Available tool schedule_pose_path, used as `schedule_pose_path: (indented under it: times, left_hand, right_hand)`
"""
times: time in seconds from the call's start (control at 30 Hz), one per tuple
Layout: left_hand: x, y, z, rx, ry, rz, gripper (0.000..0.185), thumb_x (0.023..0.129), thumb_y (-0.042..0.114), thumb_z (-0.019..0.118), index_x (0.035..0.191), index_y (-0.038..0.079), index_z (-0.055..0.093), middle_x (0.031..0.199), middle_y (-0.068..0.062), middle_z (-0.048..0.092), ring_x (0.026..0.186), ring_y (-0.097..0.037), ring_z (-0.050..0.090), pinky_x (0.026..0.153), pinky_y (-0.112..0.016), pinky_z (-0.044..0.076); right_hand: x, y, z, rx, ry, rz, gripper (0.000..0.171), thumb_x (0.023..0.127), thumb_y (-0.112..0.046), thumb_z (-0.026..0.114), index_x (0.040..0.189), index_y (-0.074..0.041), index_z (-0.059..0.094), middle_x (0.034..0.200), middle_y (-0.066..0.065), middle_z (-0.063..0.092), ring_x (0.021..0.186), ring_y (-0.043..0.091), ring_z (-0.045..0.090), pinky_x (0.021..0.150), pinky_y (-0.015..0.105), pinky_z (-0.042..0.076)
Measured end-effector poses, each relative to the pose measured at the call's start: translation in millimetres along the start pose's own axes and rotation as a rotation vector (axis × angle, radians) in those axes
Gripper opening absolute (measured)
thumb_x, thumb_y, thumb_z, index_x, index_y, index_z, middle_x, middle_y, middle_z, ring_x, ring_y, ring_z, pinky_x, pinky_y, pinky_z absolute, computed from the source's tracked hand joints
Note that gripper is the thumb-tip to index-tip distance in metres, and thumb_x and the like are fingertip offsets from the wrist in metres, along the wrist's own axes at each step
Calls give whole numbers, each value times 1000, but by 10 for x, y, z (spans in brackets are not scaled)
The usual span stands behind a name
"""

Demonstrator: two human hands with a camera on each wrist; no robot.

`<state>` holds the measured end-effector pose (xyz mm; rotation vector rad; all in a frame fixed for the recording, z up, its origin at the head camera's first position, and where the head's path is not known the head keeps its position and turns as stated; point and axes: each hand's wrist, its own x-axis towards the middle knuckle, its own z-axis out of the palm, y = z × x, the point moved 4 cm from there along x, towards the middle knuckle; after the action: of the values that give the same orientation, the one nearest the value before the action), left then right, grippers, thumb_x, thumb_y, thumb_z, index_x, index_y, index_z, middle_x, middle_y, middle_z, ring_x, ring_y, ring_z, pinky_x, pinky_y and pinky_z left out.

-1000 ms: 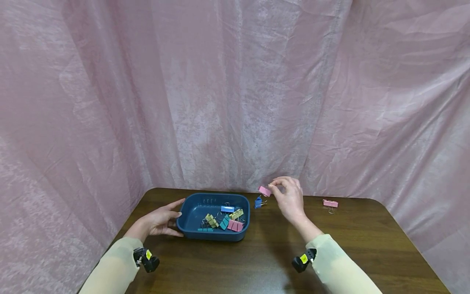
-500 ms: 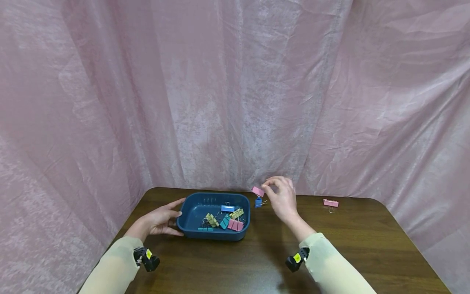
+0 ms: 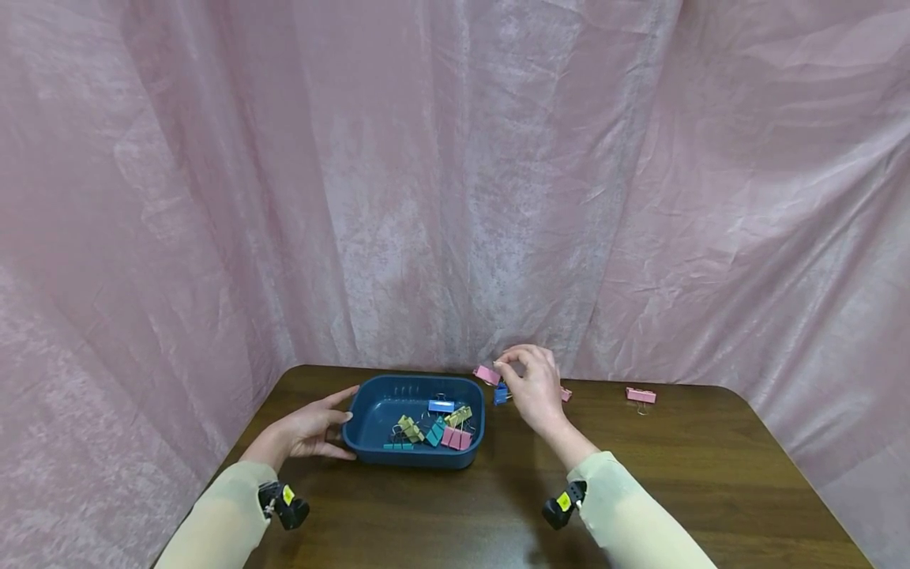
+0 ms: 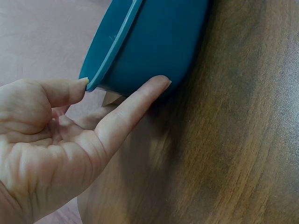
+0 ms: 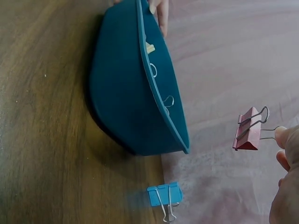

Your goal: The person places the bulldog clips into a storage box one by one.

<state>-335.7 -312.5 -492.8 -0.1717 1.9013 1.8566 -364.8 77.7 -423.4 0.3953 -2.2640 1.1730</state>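
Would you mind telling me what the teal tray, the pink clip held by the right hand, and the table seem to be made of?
The teal tray looks like moulded plastic: a smooth, matte one-piece wall with a rolled rim. The pink clip appears to be painted sheet metal with bare, shiny wire handles, pinched by the right hand. The table shows dark brown wood grain with a slight sheen; solid wood or laminate cannot be told.

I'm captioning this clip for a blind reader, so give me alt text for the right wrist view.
The right hand pinches a pink clip by its wire handle, in the air just beyond the rim of a blue tray. A blue clip lies on the table beside the tray, and fingertips touch the tray's far end.
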Motion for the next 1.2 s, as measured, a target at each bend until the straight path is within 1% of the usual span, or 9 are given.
schedule_pose_path:
  times: [0.33, 0.5, 0.63, 0.8, 1.0, 1.2]
  left_hand:
    - [19, -11, -13, 2, -6, 8, 62, 110, 7, 40, 165, 22, 17, 152, -39, 30, 124, -55, 54, 85, -66, 54]
    - [25, -16, -10, 2, -40, 18, 63, 110, 6, 38, 166, 20, 12, 153, -42, 27, 127, -56, 51, 86, -67, 53]
    - [28, -17, -9, 0, -61, 19, 63, 111, 6, 37, 166, 19, 10, 155, -42, 22, 130, -58, 48, 87, -67, 53]
    - [29, -17, -10, -3, -55, 20, 63, 110, 6, 38, 166, 20, 11, 155, -42, 23, 129, -58, 48, 87, -68, 53]
    - [45, -24, -17, -6, -53, 20, 63, 110, 6, 38, 166, 19, 11, 154, -42, 25, 129, -58, 48, 87, -68, 52]
    - [55, -37, -23, -10, -15, 15, 62, 110, 6, 38, 165, 20, 15, 152, -40, 30, 125, -55, 53, 85, -67, 54]
  right_hand:
    - [-7, -21, 72, -8, -17, -8, 8, 91, -20, 80, 85, -16, 75, 108, 1, 70, 116, 29, 53, 102, 47, 36]
    - [-16, -22, 124, -12, -15, -9, 8, 89, -20, 81, 84, -17, 75, 107, 0, 70, 115, 28, 54, 102, 49, 38]
    - [-30, -34, 168, -5, -32, 2, 7, 90, -20, 81, 85, -17, 76, 107, -1, 70, 116, 27, 53, 101, 49, 38]
    - [-47, -73, 200, 2, -54, 6, 7, 91, -20, 80, 85, -18, 77, 107, -1, 70, 116, 27, 53, 102, 49, 37]
    - [-83, -74, 253, -18, -77, 1, 6, 90, -22, 81, 86, -19, 77, 107, -2, 70, 116, 27, 54, 100, 49, 39]
    - [-117, -66, 317, -8, -138, 13, 6, 91, -25, 80, 86, -22, 77, 109, -5, 70, 120, 25, 51, 103, 47, 36]
